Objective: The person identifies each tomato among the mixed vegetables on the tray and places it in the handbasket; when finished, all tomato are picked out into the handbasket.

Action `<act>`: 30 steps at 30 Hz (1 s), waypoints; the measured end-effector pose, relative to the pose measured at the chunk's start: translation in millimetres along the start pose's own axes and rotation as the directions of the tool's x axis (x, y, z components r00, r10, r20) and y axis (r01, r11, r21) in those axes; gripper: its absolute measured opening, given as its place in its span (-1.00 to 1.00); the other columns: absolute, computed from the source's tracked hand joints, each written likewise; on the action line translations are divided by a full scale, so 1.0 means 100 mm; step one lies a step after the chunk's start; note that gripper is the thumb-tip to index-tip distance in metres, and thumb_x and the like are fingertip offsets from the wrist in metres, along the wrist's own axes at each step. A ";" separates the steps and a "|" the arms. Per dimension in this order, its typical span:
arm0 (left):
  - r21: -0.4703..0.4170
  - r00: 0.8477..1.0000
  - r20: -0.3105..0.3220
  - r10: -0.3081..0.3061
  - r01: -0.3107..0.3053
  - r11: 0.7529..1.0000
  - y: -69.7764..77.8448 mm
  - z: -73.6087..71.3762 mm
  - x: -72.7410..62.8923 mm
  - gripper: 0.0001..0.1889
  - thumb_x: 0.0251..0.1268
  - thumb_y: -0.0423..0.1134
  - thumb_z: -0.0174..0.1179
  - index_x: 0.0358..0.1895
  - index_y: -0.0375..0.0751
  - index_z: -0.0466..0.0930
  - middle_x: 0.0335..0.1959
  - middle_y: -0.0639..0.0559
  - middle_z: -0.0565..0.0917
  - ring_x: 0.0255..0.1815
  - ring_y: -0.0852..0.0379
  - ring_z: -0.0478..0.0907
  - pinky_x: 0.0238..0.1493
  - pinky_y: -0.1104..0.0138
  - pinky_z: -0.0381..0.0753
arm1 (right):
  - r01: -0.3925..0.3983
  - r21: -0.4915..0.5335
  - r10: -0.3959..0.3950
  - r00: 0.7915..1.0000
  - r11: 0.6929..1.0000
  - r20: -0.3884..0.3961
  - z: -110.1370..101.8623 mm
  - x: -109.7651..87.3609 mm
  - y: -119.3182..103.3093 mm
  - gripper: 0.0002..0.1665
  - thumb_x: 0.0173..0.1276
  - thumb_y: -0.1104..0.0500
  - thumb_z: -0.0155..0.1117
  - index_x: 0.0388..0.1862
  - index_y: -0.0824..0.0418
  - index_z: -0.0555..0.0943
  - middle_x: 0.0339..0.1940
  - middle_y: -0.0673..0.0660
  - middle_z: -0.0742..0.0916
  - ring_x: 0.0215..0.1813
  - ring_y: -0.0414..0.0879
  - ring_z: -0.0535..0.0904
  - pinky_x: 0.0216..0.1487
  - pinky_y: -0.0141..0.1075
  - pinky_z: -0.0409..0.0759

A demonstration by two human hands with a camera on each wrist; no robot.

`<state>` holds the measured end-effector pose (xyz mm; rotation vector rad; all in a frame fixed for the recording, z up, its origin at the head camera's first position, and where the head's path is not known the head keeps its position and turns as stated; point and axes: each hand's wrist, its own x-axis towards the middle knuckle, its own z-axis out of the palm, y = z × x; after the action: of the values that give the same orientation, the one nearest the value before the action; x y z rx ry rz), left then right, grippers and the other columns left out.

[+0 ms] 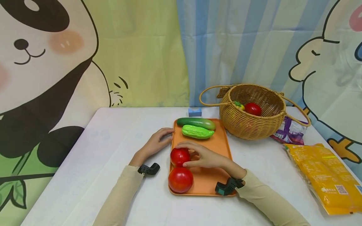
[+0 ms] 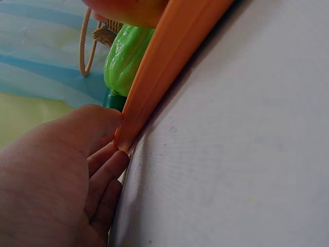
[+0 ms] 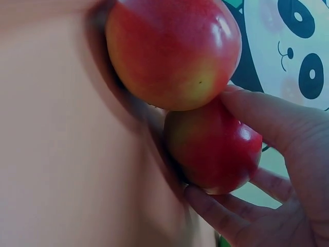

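Observation:
My right hand (image 1: pixel 205 157) curls its thumb and fingers round the smaller red apple (image 1: pixel 180 157), which stands at the left side of an orange tray (image 1: pixel 209 175). A larger red apple (image 3: pixel 175 49) touches it on the near side. My left hand (image 1: pixel 154 146) rests against the tray's left rim, with thumb and fingertips touching the edge (image 2: pixel 159 62). At the tray's far end lie a dark green cucumber (image 1: pixel 196 122) and a bright green bitter melon (image 1: pixel 198 131), side by side. The right palm hides part of the tray.
A wicker basket (image 1: pixel 240 124) with looped handles stands at the back right, holding a red fruit (image 1: pixel 253 109) and a yellow-green piece. Beside it lie a purple packet (image 1: pixel 291 130) and a big yellow bag (image 1: pixel 325 175). A small blue block (image 1: pixel 195 112) sits behind the tray.

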<state>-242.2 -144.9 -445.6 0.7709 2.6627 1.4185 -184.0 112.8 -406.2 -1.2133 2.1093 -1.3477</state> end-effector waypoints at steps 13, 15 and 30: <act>0.004 1.000 -0.002 0.013 -0.013 1.000 0.00 0.00 0.00 -0.59 0.41 -0.22 0.18 0.27 -0.19 0.51 0.30 -0.07 0.49 0.40 -0.05 0.32 0.45 0.03 0.23 | -0.052 0.035 0.053 0.998 0.998 -0.025 -0.12 -0.04 -0.03 -0.29 0.29 0.21 0.39 0.40 0.18 0.37 0.41 0.20 0.39 0.35 0.13 0.38 0.21 -0.06 0.56; 0.007 1.000 -0.002 0.012 -0.012 1.000 -0.01 0.00 0.00 -0.59 0.41 -0.22 0.18 0.27 -0.19 0.51 0.30 -0.07 0.48 0.40 -0.05 0.32 0.45 0.02 0.23 | -0.060 0.038 0.061 0.998 0.997 -0.024 -0.15 -0.05 -0.05 -0.29 0.29 0.20 0.40 0.39 0.16 0.38 0.42 0.19 0.38 0.36 0.11 0.36 0.21 -0.07 0.56; 0.013 1.000 -0.002 -0.004 0.004 1.000 0.02 0.00 0.00 -0.60 0.41 -0.23 0.18 0.27 -0.20 0.51 0.30 -0.08 0.49 0.40 -0.05 0.33 0.46 0.05 0.23 | -0.059 -0.018 0.058 0.996 0.998 -0.064 -0.35 -0.11 -0.13 -0.27 0.26 0.17 0.43 0.39 0.13 0.40 0.43 0.11 0.41 0.37 0.04 0.37 0.21 -0.09 0.55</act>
<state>-241.7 -143.6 -444.3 0.7656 2.6759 1.4036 -195.6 138.8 -379.7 -1.1210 2.1897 -1.3594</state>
